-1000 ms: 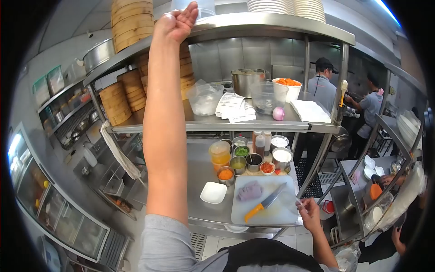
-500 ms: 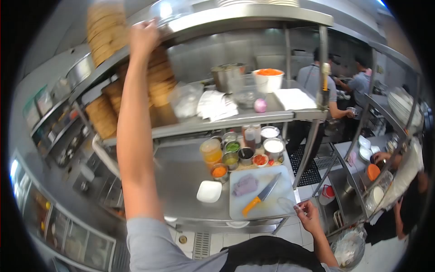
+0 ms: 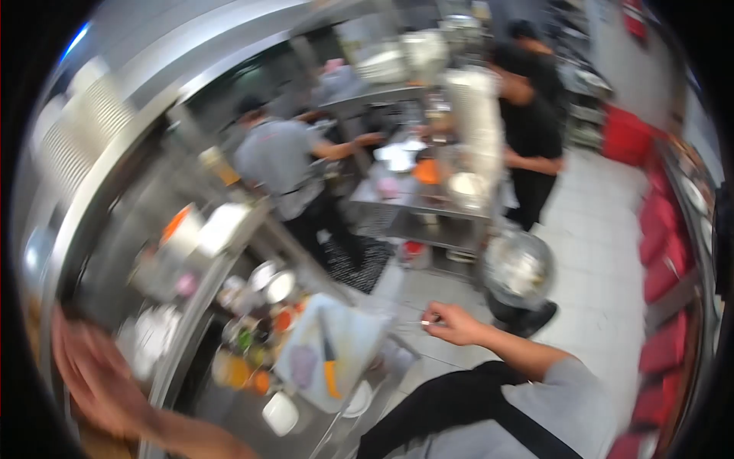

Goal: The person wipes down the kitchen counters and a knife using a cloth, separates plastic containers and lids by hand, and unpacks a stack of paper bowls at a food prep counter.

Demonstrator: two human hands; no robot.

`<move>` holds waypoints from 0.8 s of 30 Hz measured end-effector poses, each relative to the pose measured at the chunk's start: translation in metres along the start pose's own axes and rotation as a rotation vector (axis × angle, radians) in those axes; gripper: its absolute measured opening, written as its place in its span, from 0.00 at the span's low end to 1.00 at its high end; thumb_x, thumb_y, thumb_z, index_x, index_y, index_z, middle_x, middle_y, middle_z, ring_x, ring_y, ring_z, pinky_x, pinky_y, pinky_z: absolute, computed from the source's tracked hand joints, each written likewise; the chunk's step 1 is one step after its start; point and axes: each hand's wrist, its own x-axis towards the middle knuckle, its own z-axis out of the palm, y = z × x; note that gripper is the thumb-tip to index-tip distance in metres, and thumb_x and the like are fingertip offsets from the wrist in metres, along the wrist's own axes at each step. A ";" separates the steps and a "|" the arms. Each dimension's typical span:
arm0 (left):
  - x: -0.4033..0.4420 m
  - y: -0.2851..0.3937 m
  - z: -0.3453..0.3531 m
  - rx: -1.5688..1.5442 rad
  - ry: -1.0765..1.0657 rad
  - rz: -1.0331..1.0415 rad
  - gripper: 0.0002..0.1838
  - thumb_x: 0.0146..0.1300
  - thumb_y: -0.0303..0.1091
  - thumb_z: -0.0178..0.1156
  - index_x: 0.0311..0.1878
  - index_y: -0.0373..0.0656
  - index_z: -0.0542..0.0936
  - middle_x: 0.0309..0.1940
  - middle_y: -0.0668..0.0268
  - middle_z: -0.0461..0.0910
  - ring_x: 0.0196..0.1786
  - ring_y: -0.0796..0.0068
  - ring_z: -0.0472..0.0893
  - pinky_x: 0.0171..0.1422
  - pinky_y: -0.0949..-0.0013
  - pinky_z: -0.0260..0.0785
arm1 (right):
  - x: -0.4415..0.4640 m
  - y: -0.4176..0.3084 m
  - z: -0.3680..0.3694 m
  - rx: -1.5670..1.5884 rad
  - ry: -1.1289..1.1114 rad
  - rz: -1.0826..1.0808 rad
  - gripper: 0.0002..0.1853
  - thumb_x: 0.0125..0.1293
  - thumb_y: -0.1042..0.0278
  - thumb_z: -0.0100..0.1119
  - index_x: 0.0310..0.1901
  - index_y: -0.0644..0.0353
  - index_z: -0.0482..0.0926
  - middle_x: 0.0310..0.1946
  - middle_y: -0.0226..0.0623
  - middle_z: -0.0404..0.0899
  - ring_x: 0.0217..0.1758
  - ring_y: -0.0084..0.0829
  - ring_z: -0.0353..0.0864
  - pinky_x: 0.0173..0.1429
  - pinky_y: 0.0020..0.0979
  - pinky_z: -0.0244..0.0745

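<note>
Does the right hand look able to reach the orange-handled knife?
Probably yes: the knife lies uncovered on the cutting board, with nothing tall in between, though the right hand seems to pinch something small, too blurred to name.

legible text: none | white papers (image 3: pixel 155 334): smeared by blur, any print is unreadable | white tub (image 3: pixel 186 234): side is blurred, no wording can be made out | co-worker's grey shirt (image 3: pixel 277 157): back is too soft to read | knife (image 3: pixel 329 353): too small and hazy to show a brand
</note>
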 end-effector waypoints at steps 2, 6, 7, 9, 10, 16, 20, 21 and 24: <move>-0.057 0.036 0.067 -0.210 -0.425 0.251 0.19 0.64 0.31 0.52 0.58 0.42 0.70 0.26 0.63 0.72 0.22 0.77 0.68 0.21 0.78 0.58 | -0.021 0.000 -0.012 -0.021 0.051 0.006 0.11 0.59 0.64 0.57 0.37 0.60 0.71 0.31 0.39 0.78 0.35 0.37 0.78 0.38 0.35 0.72; -0.113 0.096 0.195 -0.955 -0.902 0.359 0.23 0.59 0.30 0.60 0.58 0.52 0.71 0.27 0.53 0.80 0.20 0.68 0.77 0.16 0.74 0.64 | -0.095 -0.018 -0.055 -0.128 0.153 0.176 0.12 0.60 0.61 0.56 0.34 0.61 0.68 0.26 0.42 0.76 0.29 0.40 0.77 0.33 0.39 0.69; -0.123 0.112 0.220 -1.025 -0.922 0.364 0.23 0.59 0.30 0.60 0.58 0.52 0.71 0.27 0.53 0.80 0.20 0.68 0.77 0.16 0.74 0.64 | -0.120 -0.017 -0.066 -0.154 0.192 0.201 0.12 0.61 0.61 0.56 0.34 0.60 0.68 0.25 0.42 0.75 0.28 0.40 0.76 0.31 0.39 0.68; -0.135 0.140 0.260 -1.464 -1.089 0.227 0.22 0.61 0.30 0.58 0.58 0.61 0.71 0.29 0.52 0.80 0.19 0.66 0.77 0.17 0.72 0.64 | -0.172 -0.013 -0.084 -0.227 0.307 0.264 0.12 0.61 0.60 0.55 0.33 0.60 0.68 0.22 0.41 0.75 0.25 0.40 0.76 0.30 0.38 0.68; -0.137 0.154 0.279 -1.527 -1.130 0.226 0.22 0.61 0.30 0.58 0.58 0.61 0.71 0.29 0.52 0.80 0.19 0.66 0.77 0.17 0.72 0.64 | -0.205 -0.009 -0.094 -0.241 0.393 0.320 0.11 0.61 0.62 0.56 0.32 0.60 0.68 0.22 0.39 0.75 0.24 0.34 0.75 0.29 0.34 0.68; -0.183 0.249 0.380 -2.335 -1.520 0.247 0.20 0.63 0.28 0.55 0.55 0.66 0.74 0.28 0.53 0.79 0.22 0.63 0.78 0.19 0.71 0.65 | -0.392 -0.031 -0.144 -0.100 1.099 0.590 0.09 0.59 0.68 0.57 0.31 0.61 0.67 0.23 0.36 0.77 0.28 0.28 0.79 0.29 0.29 0.71; -0.194 0.303 0.424 -2.618 -1.612 0.382 0.12 0.59 0.24 0.55 0.41 0.55 0.79 0.26 0.54 0.77 0.22 0.63 0.77 0.20 0.71 0.66 | -0.451 -0.068 -0.158 0.118 1.561 0.566 0.09 0.62 0.69 0.56 0.32 0.59 0.64 0.28 0.35 0.77 0.35 0.26 0.81 0.31 0.26 0.74; -0.201 0.318 0.430 -2.734 -1.542 0.284 0.07 0.56 0.24 0.55 0.34 0.49 0.79 0.26 0.54 0.77 0.21 0.64 0.77 0.18 0.72 0.64 | -0.465 -0.065 -0.160 0.192 1.595 0.504 0.09 0.62 0.70 0.54 0.34 0.58 0.63 0.34 0.39 0.78 0.39 0.29 0.81 0.34 0.28 0.77; -0.196 0.349 0.460 -2.868 -1.657 0.383 0.04 0.58 0.26 0.55 0.32 0.46 0.79 0.27 0.53 0.77 0.20 0.66 0.76 0.17 0.73 0.63 | -0.482 -0.072 -0.181 0.248 1.640 0.404 0.07 0.63 0.72 0.52 0.35 0.58 0.63 0.38 0.43 0.79 0.40 0.30 0.81 0.37 0.30 0.77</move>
